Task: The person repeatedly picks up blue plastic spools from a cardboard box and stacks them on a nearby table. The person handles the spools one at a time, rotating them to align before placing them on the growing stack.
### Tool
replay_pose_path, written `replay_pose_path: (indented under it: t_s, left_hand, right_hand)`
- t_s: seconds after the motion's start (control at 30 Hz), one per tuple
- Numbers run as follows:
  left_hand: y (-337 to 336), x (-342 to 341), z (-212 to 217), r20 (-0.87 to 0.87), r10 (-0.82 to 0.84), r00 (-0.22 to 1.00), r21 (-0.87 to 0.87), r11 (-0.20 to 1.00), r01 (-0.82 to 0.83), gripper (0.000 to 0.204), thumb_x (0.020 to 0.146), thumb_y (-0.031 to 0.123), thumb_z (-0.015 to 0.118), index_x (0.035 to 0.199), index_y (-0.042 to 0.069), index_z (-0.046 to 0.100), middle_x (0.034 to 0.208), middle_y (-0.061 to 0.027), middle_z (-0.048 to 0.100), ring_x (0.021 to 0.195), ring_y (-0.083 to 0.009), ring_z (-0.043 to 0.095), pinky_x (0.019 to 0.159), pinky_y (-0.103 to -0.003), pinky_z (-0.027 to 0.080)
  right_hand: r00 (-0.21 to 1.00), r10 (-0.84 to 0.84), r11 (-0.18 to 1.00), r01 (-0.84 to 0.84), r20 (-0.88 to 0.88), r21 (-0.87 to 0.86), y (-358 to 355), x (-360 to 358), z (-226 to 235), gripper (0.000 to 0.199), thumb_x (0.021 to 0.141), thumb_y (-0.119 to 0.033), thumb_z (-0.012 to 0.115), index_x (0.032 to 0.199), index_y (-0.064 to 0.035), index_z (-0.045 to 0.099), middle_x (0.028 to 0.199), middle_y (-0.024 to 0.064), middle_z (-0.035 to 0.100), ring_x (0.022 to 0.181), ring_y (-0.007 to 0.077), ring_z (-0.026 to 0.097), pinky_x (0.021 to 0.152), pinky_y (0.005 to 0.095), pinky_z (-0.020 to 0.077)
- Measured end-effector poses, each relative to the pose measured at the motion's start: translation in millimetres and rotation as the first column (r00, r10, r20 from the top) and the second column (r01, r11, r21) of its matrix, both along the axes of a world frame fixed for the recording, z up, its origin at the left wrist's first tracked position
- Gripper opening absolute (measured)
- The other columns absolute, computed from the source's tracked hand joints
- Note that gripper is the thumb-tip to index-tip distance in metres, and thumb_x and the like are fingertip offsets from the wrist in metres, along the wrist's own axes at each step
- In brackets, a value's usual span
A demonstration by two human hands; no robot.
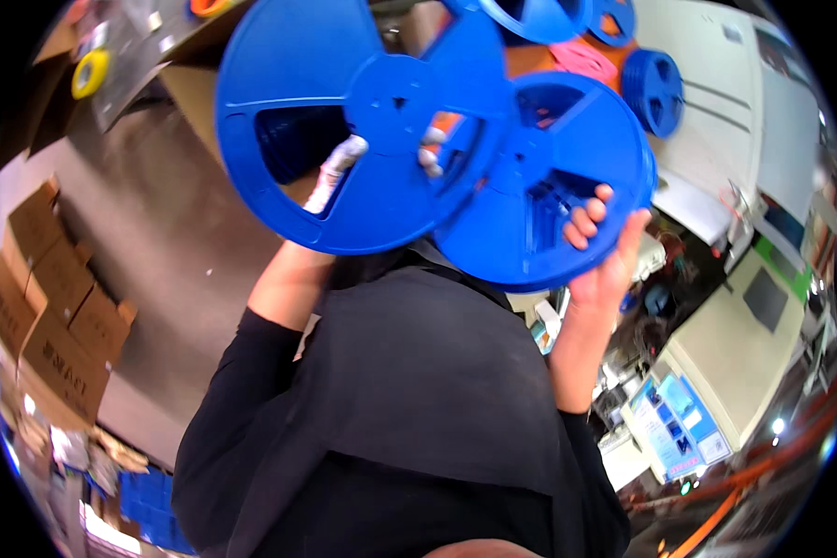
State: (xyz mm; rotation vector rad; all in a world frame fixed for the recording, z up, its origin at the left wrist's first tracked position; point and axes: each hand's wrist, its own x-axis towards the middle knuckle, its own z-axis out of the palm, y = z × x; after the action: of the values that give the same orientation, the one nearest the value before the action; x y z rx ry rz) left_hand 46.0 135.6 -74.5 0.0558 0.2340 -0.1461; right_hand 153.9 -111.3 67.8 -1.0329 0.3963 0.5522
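Upper centre of frame: left hand [344, 172] mostly hidden behind a large blue plastic reel [363, 121], its fingers [337, 167] poking through a cutout and clamped on the reel's spoke. Right of it, right hand [604, 242] grips a second blue reel [553, 181] at its lower right rim, fingers [586, 219] curled into a cutout; the two reels overlap mid-frame. More blue reels [653, 88] lie at upper right; cardboard boxes [51, 316] stacked at left edge.

Left hand [344, 167] grips a large blue reel [344, 84] through its cutouts; right hand [604, 232] clasps a second blue reel [567, 158], their rims overlapping
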Motion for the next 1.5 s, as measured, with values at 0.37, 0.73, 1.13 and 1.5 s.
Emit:
replay_pose_path:
  t_s: [0.37, 0.73, 1.13, 1.5]
  left_hand:
    - [-4, -7, -3, 0.172, 0.096, 0.98, -0.436, 0.9, -0.011, 0.079, 0.082, 0.046, 0.062, 0.141, 0.0, 0.035, 0.126, -0.0238, 0.053, 0.108, -0.0315, 0.059, 0.097, -0.048, 0.046]
    - [-1, 5, -9, 0.223, 0.11, 0.969, -0.532, 0.846, 0.026, 0.083, 0.082, 0.051, 0.061, 0.141, -0.001, 0.034, 0.126, -0.0189, 0.053, 0.119, -0.0331, 0.052, 0.104, -0.048, 0.042]
    - [24, -4, 7, 0.054, 0.192, 0.98, -0.433, 0.889, -0.151, 0.072, 0.084, 0.045, 0.06, 0.137, -0.001, 0.04, 0.129, -0.016, 0.05, 0.11, -0.0261, 0.055, 0.104, -0.04, 0.04]
    - [84, -60, -5, 0.213, 0.382, 0.899, -0.142, 0.923, -0.359, 0.078, 0.072, 0.033, 0.081, 0.134, 0.008, 0.041, 0.12, -0.0129, 0.051, 0.111, -0.0238, 0.052, 0.108, -0.04, 0.035]
  right_hand:
    - [1.0, 0.001, 0.964, 0.006, 0.026, -0.266, 0, -6, 3, 0.05, 0.097, -0.04, 0.049, 0.122, 0.0028, 0.051, 0.098, 0.0108, 0.061, 0.085, 0.0213, 0.061, 0.074, 0.0332, 0.0532]
    - [0.997, -0.074, 0.961, 0.062, -0.036, -0.27, -24, -5, 0, 0.037, 0.093, -0.026, 0.053, 0.119, -0.0002, 0.055, 0.101, 0.0122, 0.066, 0.089, 0.0254, 0.067, 0.079, 0.0396, 0.0556]
    - [0.99, -0.066, 0.989, 0.081, 0.124, -0.121, -52, -24, -5, 0.045, 0.083, -0.036, 0.058, 0.113, -0.003, 0.054, 0.085, 0.0047, 0.056, 0.073, 0.018, 0.055, 0.066, 0.0328, 0.0465]
    - [0.944, -0.014, 0.962, -0.078, 0.329, 0.263, -67, -22, -17, 0.058, 0.084, -0.051, 0.062, 0.116, -0.0022, 0.055, 0.082, 0.005, 0.059, 0.073, 0.0204, 0.058, 0.066, 0.0343, 0.0472]
